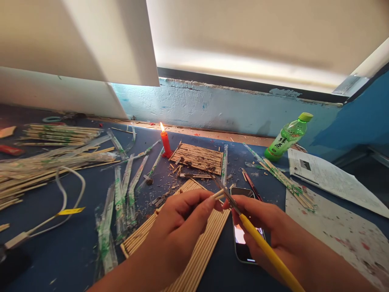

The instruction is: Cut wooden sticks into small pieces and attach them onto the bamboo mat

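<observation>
A short pale stick [219, 194] is above the table [69, 259], pinched between the thumb and fingers of the left hand [184, 221]. The right hand [261, 219] grips a yellow-handled blade [263, 244], its metal part crossing the stick's end. Beneath the hands lies a large panel of sticks [209, 243] set side by side, partly hidden by the left hand and forearm. A phone [243, 247] with a lit screen lies under the right hand.

Just beyond the large panel are a dark slim cutter [194, 176] and a smaller stick panel [199, 157] with dark brown smears, shavings scattered around them. A lit red candle [165, 142] stands just beside the smaller panel's left corner. A red slim tool [252, 183] lies past the phone.

Farther left are clear-and-green wrappers [118, 207], a white cable [83, 184] with a yellow tag, and heaps of sticks [60, 134]. To the right, wrapped sticks [291, 188] reach over a stained sheet [337, 231], near a printed paper [334, 178] and a green bottle [285, 140] by the blue wall [206, 105].
</observation>
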`<control>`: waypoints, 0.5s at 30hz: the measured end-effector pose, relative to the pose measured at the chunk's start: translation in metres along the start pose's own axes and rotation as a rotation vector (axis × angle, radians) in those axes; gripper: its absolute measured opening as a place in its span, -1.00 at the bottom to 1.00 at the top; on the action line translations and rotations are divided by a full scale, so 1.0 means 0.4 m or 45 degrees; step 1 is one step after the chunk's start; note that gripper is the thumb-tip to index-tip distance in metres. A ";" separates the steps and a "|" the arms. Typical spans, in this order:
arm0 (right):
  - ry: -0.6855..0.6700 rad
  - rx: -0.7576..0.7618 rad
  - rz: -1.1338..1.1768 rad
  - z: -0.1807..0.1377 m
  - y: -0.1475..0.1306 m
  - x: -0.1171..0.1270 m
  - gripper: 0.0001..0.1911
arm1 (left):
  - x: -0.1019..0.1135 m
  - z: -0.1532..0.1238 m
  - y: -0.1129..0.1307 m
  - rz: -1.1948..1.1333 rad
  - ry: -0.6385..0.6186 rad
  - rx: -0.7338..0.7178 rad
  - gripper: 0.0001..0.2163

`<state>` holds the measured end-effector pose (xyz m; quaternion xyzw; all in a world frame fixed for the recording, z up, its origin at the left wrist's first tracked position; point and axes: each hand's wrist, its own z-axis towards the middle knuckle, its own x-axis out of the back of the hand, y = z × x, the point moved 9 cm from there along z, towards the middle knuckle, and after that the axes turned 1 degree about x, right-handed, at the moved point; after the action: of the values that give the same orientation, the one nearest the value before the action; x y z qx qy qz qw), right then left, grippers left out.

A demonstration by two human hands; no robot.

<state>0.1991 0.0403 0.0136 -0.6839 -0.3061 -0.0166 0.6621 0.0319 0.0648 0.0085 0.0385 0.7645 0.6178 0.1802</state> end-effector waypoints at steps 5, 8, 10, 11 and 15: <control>0.063 0.076 -0.142 -0.015 0.014 -0.002 -0.27 | -0.020 0.010 -0.047 -0.504 -0.186 0.254 -0.80; 0.097 0.052 -0.172 -0.011 0.011 -0.013 -0.32 | -0.022 0.007 -0.059 -0.745 -0.202 0.378 -0.87; 0.090 0.062 -0.177 -0.002 -0.008 -0.022 -0.40 | -0.027 0.004 -0.058 -0.849 -0.224 0.421 -0.89; 0.079 0.082 -0.177 0.004 -0.023 -0.026 -0.46 | -0.030 0.003 -0.056 -0.876 -0.244 0.432 -0.88; 0.009 0.098 -0.219 0.022 -0.072 -0.039 -0.62 | -0.036 0.000 -0.051 -0.861 -0.270 0.434 -0.83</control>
<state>0.1704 0.0403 0.0317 -0.6290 -0.3617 -0.0639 0.6851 0.0485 0.0561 -0.0078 -0.1224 0.8028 0.3802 0.4427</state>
